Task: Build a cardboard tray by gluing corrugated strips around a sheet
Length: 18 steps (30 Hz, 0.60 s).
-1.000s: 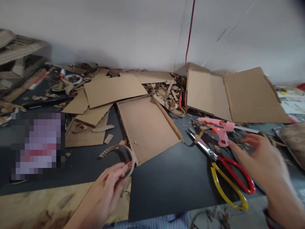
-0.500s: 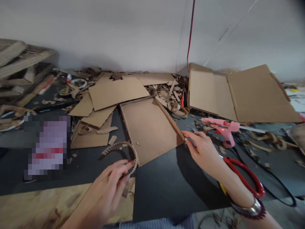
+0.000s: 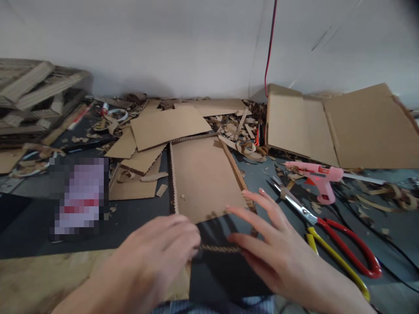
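A flat cardboard sheet (image 3: 206,179) lies on the dark table, with corrugated strips standing along its far, left and right edges. My left hand (image 3: 160,253), slightly blurred, is closed at the sheet's near left corner on a corrugated cardboard strip (image 3: 219,249). The strip runs to the right, just in front of the sheet's near edge. My right hand (image 3: 271,244) is open with fingers spread over the near right corner. Its thumb side is by the strip's right part; whether it touches the strip I cannot tell.
Red- and yellow-handled scissors (image 3: 306,213) lie right of my right hand, with a pink glue gun (image 3: 324,176) behind them. A folded cardboard piece (image 3: 369,131) stands at the back right. Cardboard offcuts (image 3: 170,128) and scraps cover the back. A blurred-out purple object (image 3: 81,192) lies left.
My right hand has left the strip on the sheet's right edge and come nearer, its fingers spreading. The loose strip, formerly curling left from my left hand, now stretches rightward across the front.
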{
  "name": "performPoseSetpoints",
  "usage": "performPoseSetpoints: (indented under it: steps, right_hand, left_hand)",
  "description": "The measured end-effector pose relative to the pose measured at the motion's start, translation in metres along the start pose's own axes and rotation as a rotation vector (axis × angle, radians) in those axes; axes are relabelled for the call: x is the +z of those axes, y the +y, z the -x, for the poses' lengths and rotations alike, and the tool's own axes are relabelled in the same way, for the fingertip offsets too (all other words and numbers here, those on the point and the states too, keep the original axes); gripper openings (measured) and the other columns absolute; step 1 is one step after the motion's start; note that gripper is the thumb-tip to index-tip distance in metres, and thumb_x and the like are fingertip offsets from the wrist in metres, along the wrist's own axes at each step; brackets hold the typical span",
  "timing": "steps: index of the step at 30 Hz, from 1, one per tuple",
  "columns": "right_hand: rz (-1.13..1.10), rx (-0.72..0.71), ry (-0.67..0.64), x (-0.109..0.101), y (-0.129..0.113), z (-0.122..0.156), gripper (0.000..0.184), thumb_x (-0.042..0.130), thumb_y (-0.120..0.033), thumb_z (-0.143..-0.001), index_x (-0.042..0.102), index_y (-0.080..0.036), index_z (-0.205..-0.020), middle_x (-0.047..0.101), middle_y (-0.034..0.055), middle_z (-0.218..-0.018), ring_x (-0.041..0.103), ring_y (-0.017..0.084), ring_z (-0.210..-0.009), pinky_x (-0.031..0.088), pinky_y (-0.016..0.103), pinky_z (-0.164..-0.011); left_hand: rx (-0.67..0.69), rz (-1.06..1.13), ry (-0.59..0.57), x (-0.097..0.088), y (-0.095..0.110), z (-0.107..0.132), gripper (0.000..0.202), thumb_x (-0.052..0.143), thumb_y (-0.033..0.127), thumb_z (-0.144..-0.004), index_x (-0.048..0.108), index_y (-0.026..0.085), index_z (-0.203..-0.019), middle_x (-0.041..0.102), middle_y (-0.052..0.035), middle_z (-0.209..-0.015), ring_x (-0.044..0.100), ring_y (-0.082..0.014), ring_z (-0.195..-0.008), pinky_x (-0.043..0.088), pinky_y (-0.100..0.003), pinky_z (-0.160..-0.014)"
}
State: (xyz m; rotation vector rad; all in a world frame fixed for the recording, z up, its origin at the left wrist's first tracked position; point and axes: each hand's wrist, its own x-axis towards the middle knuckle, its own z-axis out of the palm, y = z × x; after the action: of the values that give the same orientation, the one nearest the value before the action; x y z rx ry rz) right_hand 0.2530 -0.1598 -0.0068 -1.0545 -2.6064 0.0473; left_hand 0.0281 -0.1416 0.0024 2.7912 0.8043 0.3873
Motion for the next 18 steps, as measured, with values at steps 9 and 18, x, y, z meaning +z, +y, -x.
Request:
performPoseSetpoints:
  steps: [9, 18]
  right_hand:
    - [-0.086, 0.172, 0.099, 0.009, 0.043, 0.004, 0.02, 0.044, -0.018, -0.087, 0.06, -0.021, -0.099, 0.064, 0.003, -0.087, 0.054, 0.018, -0.09, 0.031, 0.048, -0.099]
    - [-0.118, 0.274, 0.144, 0.026, 0.066, 0.011, 0.017, 0.044, -0.019, -0.087, 0.061, -0.021, -0.091, 0.064, 0.0052, -0.087, 0.057, 0.019, -0.084, 0.047, 0.036, -0.077]
  left_hand:
    - [-0.497, 0.16, 0.188, 0.009, -0.034, 0.005, 0.013, 0.049, 0.029, -0.079, 0.058, 0.022, -0.073, 0.065, 0.0018, -0.069, 0.062, -0.0141, -0.06, 0.05, -0.022, -0.054]
    - [-0.566, 0.204, 0.206, 0.016, -0.038, 0.007, 0.019, 0.052, 0.034, -0.077, 0.067, 0.024, -0.072, 0.071, 0.0007, -0.072, 0.065, -0.0166, -0.062, 0.053, -0.026, -0.058]
